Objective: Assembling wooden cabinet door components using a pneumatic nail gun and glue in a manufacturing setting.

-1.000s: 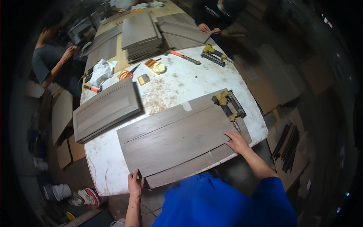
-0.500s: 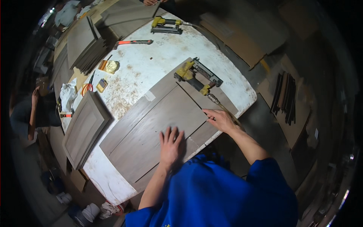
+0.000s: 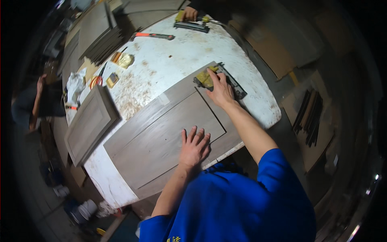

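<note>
A grey-brown wooden cabinet door (image 3: 161, 133) with a recessed centre panel lies aslant on the white worktable, its near side by the table edge. My left hand (image 3: 193, 148) rests flat on its centre panel, fingers spread. A thin dark strip (image 3: 213, 111) lies along the right end of the recess. At the door's far right corner lies a yellow and black nail gun (image 3: 204, 78). My right hand (image 3: 221, 92) is closed over its handle, with the fingers reaching onto the yellow body; the hand hides much of the handle.
Another framed door (image 3: 88, 127) leans at the left. Beyond it are red-handled pliers (image 3: 96, 82), a hammer (image 3: 153, 36) and stacked panels (image 3: 98, 34). A co-worker's hand (image 3: 190, 14) is on a second nail gun (image 3: 191, 26). Dark strips (image 3: 309, 113) lie on cardboard at right.
My right hand has left the dark strip and moved up onto the nail gun. The strip now lies along the recess. A co-worker's hand has come onto the far nail gun.
</note>
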The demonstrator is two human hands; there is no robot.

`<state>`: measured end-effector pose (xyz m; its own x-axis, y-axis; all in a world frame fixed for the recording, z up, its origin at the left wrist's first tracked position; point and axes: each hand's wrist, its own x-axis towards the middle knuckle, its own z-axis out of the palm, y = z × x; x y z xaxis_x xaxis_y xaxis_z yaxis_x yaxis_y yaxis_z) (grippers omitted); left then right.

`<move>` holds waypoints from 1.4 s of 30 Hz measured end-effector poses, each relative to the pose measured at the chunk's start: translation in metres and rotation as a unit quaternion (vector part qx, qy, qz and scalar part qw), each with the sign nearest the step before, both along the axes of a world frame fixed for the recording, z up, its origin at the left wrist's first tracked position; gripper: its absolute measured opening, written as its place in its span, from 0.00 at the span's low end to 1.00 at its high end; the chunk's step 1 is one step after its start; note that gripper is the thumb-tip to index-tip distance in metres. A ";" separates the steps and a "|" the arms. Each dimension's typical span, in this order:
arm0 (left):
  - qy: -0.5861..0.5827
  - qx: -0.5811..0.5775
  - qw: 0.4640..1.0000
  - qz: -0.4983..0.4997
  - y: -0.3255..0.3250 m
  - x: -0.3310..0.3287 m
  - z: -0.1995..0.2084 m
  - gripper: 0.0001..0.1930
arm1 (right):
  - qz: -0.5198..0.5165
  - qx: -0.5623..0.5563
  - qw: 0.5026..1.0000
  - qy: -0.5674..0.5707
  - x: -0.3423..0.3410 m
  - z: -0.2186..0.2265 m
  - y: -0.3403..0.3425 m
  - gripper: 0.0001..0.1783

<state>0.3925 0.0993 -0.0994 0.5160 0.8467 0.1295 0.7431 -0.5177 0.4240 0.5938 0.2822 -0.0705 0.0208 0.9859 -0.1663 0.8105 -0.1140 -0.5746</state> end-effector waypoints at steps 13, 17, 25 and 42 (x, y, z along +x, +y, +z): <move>-0.036 0.012 0.999 0.017 -0.004 -0.005 -0.008 0.25 | -0.057 -0.257 0.849 0.459 0.090 0.090 -0.103 0.44; -0.038 0.010 0.999 0.016 -0.002 -0.002 -0.007 0.24 | -0.057 -0.273 0.887 0.368 0.078 0.087 -0.150 0.40; -0.027 0.009 1.000 0.012 -0.002 -0.003 -0.003 0.24 | 0.018 -0.219 0.943 0.248 0.046 0.084 -0.156 0.34; -0.035 0.027 0.999 0.012 -0.005 -0.005 -0.010 0.25 | -0.048 -0.288 0.898 0.329 0.045 0.083 -0.175 0.39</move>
